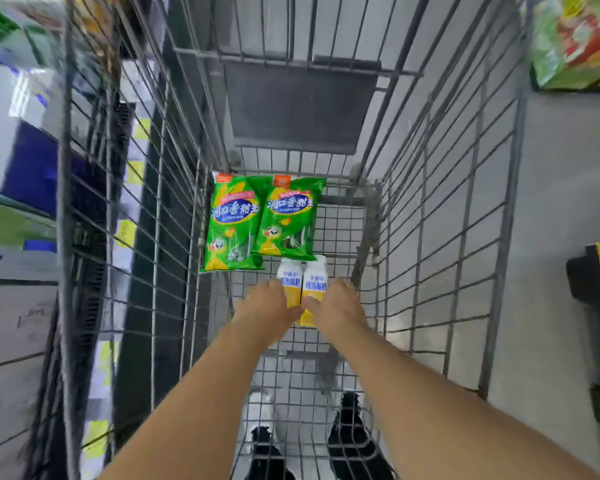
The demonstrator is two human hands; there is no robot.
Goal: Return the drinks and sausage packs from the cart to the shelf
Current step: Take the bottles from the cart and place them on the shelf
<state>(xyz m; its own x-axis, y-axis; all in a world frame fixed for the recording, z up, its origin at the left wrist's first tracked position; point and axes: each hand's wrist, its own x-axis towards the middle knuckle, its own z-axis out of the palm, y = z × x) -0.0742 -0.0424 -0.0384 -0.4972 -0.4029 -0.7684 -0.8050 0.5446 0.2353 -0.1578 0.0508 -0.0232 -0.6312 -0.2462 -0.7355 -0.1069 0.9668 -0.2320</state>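
- Both drinks lie side by side on the cart floor, below the sausage packs.
- My left hand curls onto the left drink; right hand onto the right drink.
- I'd wrap each bottle fully, then lift straight up.

Even, bright overhead light; soft shadows. Strong motion blur on shelf at left and cart wires (edges worst). Wide-angle bowing of wires. Green packs at centre sharpest.

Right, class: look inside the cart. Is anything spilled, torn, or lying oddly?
Nothing stands out. Two green sausage packs lie flat and intact on the cart floor; the left pack sits slightly askew. Two drink bottles lie together, a hand on each.
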